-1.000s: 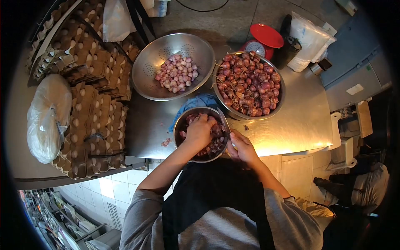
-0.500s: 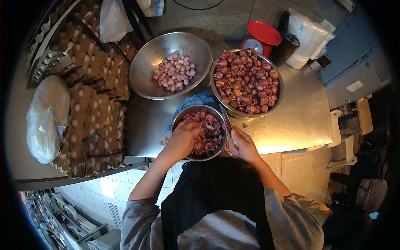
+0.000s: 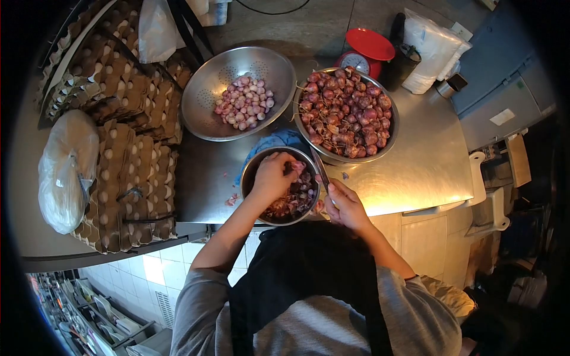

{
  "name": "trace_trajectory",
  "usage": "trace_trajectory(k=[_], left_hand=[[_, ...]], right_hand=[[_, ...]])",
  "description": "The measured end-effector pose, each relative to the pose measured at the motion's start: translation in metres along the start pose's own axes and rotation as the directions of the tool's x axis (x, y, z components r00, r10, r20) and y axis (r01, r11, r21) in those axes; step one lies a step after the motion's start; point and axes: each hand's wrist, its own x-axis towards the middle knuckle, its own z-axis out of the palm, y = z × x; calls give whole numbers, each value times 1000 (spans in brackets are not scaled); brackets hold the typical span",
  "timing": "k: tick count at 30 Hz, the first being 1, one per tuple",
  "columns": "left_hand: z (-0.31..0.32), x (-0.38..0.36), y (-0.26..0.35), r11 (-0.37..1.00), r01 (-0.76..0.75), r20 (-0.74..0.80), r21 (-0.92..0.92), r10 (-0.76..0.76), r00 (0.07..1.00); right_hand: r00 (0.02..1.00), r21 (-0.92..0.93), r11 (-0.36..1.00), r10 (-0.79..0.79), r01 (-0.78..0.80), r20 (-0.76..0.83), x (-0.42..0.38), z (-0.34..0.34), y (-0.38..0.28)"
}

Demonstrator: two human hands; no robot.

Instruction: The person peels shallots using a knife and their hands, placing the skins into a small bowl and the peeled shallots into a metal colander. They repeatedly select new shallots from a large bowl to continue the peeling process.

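left hand (image 3: 272,177): fingers curled down inside small bowl (image 3: 252,166), grip unclear | right hand (image 3: 346,206): fingers closed around knife (image 3: 321,168) just beside bowl

There are three metal bowls: one with holes (image 3: 237,89) in the upper middle, one big bowl (image 3: 386,139) to its right, one small bowl (image 3: 249,172) in the middle. There are two hands, the left hand (image 3: 272,177) and the right hand (image 3: 346,207). One knife (image 3: 320,168). One red scale (image 3: 365,52) at the top. One blue cloth (image 3: 276,141). Two white bags, one (image 3: 67,169) at left, one (image 3: 428,50) at upper right. The shallots are too many to count.
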Motion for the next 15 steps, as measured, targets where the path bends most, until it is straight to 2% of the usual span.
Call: trace_trajectory(k=[1,2,4,6,7,14,15], left_hand=[[-1,-5,-7,944,57,23,-324,-52,998],[-3,-10,-12,783,113,63,-611,-94,994],[-20,-27,1,477,219,168,-852,-147,975],[-35,-44,11,147,311,283,-939,-183,942],[-35,-50,5,120,296,278,-948,-145,950],[-36,-66,9,-61,339,344,-939,-231,910],[-34,-68,8,-38,339,338,-940,-233,912]], right_hand=[[1000,9,1000,-7,7,6,0,0,-1],[1000,1,1000,-13,13,6,1,-1,0],[1000,-16,1000,-24,24,8,3,-2,2],[1000,-12,1000,-13,13,18,4,2,0],[1000,-11,1000,-6,6,24,5,4,-1],[995,-89,996,33,-25,91,12,12,-1],[995,-99,995,17,-8,95,13,14,0]])
